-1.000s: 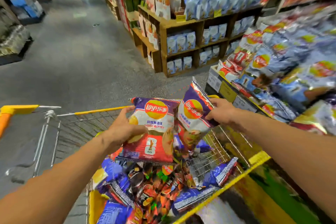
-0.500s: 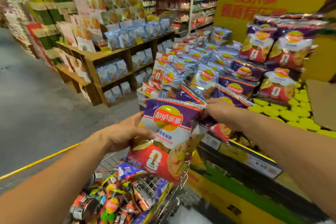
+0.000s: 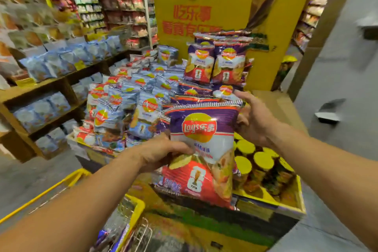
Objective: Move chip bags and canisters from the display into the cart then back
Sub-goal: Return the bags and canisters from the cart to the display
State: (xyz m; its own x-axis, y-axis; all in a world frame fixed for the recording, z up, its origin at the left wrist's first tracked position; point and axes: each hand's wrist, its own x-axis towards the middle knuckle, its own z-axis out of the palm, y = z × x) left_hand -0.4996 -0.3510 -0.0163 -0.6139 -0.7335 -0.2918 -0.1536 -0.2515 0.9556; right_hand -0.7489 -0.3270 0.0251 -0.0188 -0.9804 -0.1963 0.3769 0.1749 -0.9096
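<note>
I see a low yellow cardboard display stand (image 3: 266,210) with a tall yellow backboard (image 3: 214,6) at its far side. On it, blue-and-white chip bags (image 3: 122,108) are heaped at the left, purple-and-red chip bags (image 3: 216,63) stand upright far behind, and yellow-lidded canisters (image 3: 263,161) stand packed at the near right. A brown wooden shelf (image 3: 47,86) at left carries pale blue bags (image 3: 51,65).

Glossy plastic-film chip bag (image 3: 202,149); wooden shelf (image 3: 51,86) on the left; wire-metal cart (image 3: 141,231) with yellow plastic rim; matt cardboard display (image 3: 204,6).
</note>
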